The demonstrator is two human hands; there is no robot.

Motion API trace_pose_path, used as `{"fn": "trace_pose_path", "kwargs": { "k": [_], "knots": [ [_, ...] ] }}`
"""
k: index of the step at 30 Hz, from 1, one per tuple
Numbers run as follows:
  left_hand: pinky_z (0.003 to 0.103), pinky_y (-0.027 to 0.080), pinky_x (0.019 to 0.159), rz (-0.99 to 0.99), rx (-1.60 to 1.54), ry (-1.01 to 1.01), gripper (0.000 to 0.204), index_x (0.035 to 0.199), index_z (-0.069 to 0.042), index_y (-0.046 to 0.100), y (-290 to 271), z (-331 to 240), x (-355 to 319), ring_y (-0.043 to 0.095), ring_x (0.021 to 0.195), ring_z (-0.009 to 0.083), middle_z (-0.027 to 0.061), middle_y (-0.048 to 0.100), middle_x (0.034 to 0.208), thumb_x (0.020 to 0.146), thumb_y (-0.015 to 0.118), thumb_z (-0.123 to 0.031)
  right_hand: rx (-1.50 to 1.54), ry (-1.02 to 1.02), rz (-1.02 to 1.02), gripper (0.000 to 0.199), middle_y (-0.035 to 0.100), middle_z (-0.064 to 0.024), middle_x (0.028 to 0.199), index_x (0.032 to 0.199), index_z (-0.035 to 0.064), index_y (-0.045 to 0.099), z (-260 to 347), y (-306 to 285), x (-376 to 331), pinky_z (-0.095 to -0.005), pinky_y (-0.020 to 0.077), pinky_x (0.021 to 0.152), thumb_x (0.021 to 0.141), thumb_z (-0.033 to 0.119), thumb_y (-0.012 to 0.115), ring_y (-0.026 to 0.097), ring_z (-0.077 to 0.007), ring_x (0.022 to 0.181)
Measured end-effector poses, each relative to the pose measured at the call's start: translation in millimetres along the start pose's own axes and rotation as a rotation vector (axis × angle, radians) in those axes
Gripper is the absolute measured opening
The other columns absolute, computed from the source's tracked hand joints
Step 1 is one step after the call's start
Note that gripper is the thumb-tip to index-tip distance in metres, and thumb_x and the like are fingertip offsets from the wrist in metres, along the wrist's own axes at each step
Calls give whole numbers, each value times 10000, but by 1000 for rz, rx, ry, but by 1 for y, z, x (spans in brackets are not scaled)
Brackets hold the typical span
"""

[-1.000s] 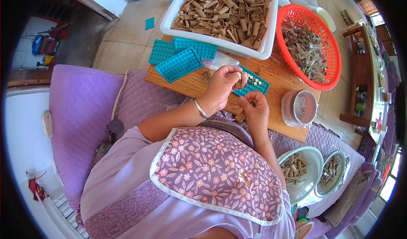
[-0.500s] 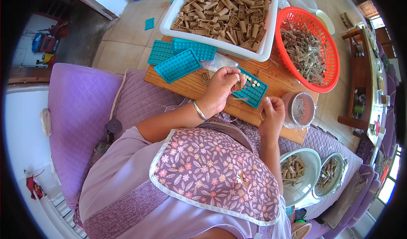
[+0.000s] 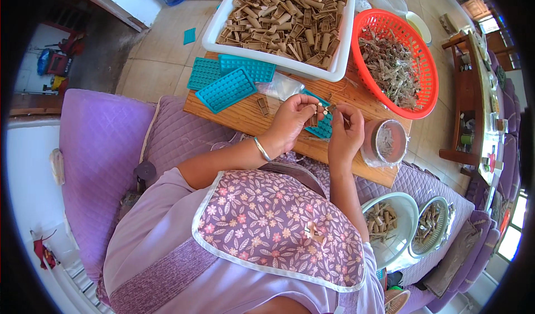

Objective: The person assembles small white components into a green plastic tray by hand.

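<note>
Over the wooden table, my left hand [image 3: 291,123] pinches a small brown rectangular piece [image 3: 314,121] with a hollow, frame-like shape. Close by on its right, my right hand [image 3: 346,135] is closed at the fingertips on a small brownish bit [image 3: 332,108], too small to name. The two sets of fingertips nearly meet. Beneath them lies a teal tray with small cups [image 3: 322,131], partly covered by my hands; small pale round pieces show near my fingers. Another brown hollow piece [image 3: 262,106] rests on the table left of my left hand.
Several teal trays [image 3: 225,90] overlap on the wooden table [image 3: 239,120]. Beyond is a white bin [image 3: 341,71] heaped with brown pieces. A red basket [image 3: 432,85] of dry scraps and a round tub [image 3: 405,141] stand rightward. Two pale green baskets [image 3: 412,220] sit at my right.
My right hand has moved up and left, from near the tub to beside my left hand's fingertips. The left hand still pinches the brown piece. The whole view has shifted slightly.
</note>
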State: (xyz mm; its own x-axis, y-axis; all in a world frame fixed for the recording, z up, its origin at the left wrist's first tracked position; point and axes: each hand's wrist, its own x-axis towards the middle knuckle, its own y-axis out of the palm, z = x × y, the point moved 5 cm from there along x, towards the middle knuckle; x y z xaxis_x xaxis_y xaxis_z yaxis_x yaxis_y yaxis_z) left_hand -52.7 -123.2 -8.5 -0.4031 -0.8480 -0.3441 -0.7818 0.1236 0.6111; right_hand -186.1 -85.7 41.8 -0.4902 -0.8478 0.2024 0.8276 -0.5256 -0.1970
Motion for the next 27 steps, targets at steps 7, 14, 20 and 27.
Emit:
{"fn": "trace_pose_path", "kwargs": {
  "k": [7,14,20,27],
  "knots": [
    [264,514,762,-39,70,5,141,1066,-41,568,-6,6,-2,605,877,112,42,621,980,933,578,-89,-242,-153,215,113,636,-113,903,829,1,651,13,12,-4,-350,491,771,725,-22,692,608,-265,863],
    [270,511,817,10,35,-31,145,1075,-59,571,-6,4,-5,591,924,109,28,610,1034,935,578,-96,-259,-151,238,93,621,-115,850,789,0,638,16,12,-1,-355,482,746,721,-7,700,595,-273,827],
    [273,502,845,20,24,-69,147,1085,-68,573,-7,6,-5,586,945,103,17,608,1050,942,573,-103,-313,-115,283,108,609,-96,842,812,-9,631,5,12,1,-310,481,731,739,3,710,588,-207,799],
    [288,511,849,8,-2,-88,157,1088,-66,568,-11,4,-2,596,967,120,30,614,1062,933,583,-87,44,294,291,131,648,-71,898,867,-12,642,-26,9,1,-282,491,747,769,31,716,604,-152,831]
  ]
}}
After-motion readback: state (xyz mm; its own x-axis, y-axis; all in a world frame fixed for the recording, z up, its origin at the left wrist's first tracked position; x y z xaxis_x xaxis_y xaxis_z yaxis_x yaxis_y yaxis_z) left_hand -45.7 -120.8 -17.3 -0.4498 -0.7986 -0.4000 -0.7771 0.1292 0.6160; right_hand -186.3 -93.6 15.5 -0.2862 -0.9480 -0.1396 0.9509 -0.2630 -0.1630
